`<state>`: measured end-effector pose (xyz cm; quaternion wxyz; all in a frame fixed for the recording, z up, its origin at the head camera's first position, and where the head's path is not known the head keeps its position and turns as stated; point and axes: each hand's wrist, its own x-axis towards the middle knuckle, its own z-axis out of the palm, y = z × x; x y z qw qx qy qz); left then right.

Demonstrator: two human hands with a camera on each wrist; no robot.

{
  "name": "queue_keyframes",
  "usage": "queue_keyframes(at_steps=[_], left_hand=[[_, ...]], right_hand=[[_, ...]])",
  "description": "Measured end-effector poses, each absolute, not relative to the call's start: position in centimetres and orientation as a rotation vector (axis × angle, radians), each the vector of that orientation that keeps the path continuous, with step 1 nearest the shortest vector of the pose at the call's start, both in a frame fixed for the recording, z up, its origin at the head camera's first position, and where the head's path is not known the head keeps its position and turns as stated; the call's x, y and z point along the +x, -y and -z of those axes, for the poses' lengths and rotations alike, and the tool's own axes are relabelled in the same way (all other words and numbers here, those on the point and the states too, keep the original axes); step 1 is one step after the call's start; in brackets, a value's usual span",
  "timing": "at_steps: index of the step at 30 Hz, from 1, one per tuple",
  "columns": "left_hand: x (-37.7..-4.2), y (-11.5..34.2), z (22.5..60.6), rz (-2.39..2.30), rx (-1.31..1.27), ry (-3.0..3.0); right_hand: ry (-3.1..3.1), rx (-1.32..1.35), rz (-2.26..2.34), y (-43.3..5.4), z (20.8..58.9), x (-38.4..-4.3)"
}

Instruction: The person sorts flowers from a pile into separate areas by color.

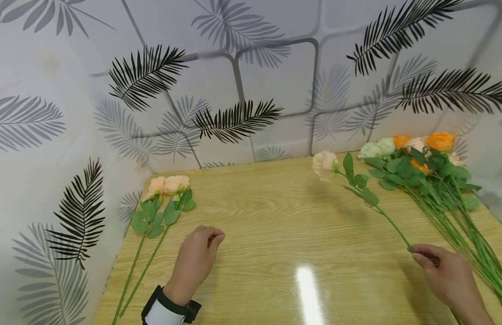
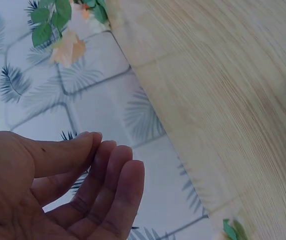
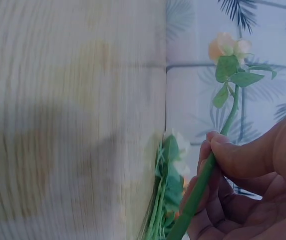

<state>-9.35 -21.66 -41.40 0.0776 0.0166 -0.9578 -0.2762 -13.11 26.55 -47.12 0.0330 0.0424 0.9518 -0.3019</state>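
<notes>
Pale peach artificial-looking rose, with green leaves and a long green stem [image 1: 369, 197], is held at its stem by the right hand [image 1: 449, 275]. Its stem is pinched between the thumb and bent fingers, with the lower end running past them toward the wrist. The bloom is held up beyond the fingertips, ahead and to their left, above the yellowish wood-grain tabletop [image 1: 267, 225]. To the right of those same fingers, a bundle of white, orange and pale pink roses with thick green foliage and stems [image 1: 433, 180] is laid along the table's edge.

By the left hand [image 1: 198, 253] nothing is held: its fingers are loosely bent, and only a narrow space, if any, is left between thumb and index tip. A black wrist strap [image 1: 173, 305] is worn behind it. To the left of these fingers, two peach roses with green stems [image 1: 157, 221] are laid side by side. Beyond both hands' fingers, the table is bordered by a whitish covering printed with black and grey fronds [image 1: 275, 90].
</notes>
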Motion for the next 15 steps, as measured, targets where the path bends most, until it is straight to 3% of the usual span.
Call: queue_keyframes(at_steps=[15], left_hand=[[-9.9,17.4,40.6,0.940,-0.156,2.790]], right_hand=[[-2.745,-0.037,1.179,-21.3,45.3,-12.1]])
